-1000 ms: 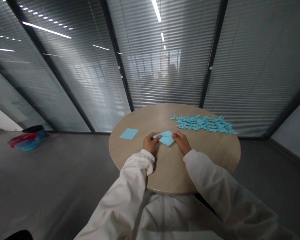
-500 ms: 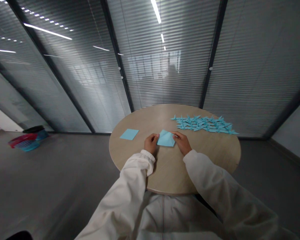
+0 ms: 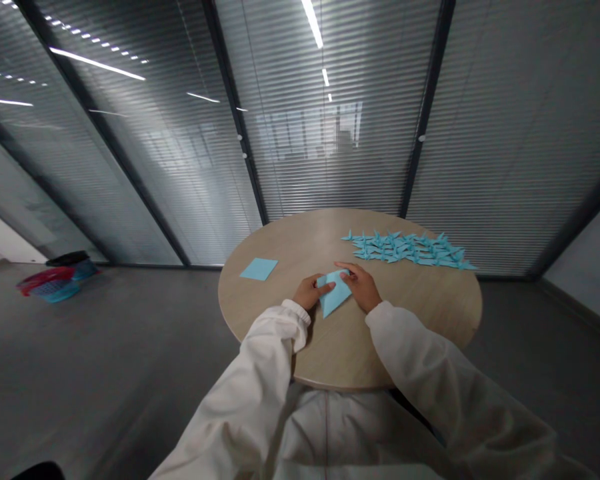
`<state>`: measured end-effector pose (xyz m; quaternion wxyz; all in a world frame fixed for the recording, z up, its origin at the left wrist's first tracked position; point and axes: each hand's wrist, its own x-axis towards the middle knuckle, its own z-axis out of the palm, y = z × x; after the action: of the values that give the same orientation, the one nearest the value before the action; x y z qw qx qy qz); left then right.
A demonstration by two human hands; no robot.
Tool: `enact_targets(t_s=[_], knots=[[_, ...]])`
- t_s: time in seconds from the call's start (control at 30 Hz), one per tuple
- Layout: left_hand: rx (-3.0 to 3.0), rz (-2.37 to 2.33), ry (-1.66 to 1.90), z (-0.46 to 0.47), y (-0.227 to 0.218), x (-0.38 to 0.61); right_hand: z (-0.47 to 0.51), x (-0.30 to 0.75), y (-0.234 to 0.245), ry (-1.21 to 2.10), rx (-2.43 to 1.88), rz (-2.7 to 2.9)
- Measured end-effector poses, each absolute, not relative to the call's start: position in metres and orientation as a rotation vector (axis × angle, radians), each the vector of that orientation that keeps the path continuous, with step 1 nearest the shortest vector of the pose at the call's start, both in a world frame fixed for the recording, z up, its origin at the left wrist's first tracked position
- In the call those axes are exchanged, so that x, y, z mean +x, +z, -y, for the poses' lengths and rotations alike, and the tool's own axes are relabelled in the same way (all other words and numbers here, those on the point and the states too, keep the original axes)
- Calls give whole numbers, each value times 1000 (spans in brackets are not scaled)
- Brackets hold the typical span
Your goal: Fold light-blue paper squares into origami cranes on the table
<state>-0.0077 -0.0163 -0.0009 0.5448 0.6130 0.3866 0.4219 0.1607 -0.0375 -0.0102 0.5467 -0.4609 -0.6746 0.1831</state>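
A partly folded sheet of light-blue origami paper is held between my two hands above the near middle of the round table. My left hand pinches its left side, thumb lying across the top face. At the upper right edge, my right hand grips the paper between thumb and fingers. One pointed corner of the paper faces down toward me. To the left lies a flat blue sheet of paper. Several rows of folded blue paper cranes stand at the back right.
The round wooden table stands close to a glass partition with blinds. On the floor at far left are a red-and-blue basket and a dark-rimmed bin. A dark rounded object shows at the bottom left corner.
The folded paper has turned so a corner points toward me. My left thumb has moved onto its face, and my right hand has shifted its grip along the edge.
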Motion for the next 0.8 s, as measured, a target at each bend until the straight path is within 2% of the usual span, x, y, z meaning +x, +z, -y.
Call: enact_targets(t_s=[0.27,0.5,0.8], knots=[[1523,-894,881,15,-5,-9,42,158,-6,312,-1053,1660],[1413,-923,1020,9,-14,-10,45,156,-8,-8,-1031,1951],[1238,-970,1138,15,-5,-9,49,153,-10,-61,-1033,2054]])
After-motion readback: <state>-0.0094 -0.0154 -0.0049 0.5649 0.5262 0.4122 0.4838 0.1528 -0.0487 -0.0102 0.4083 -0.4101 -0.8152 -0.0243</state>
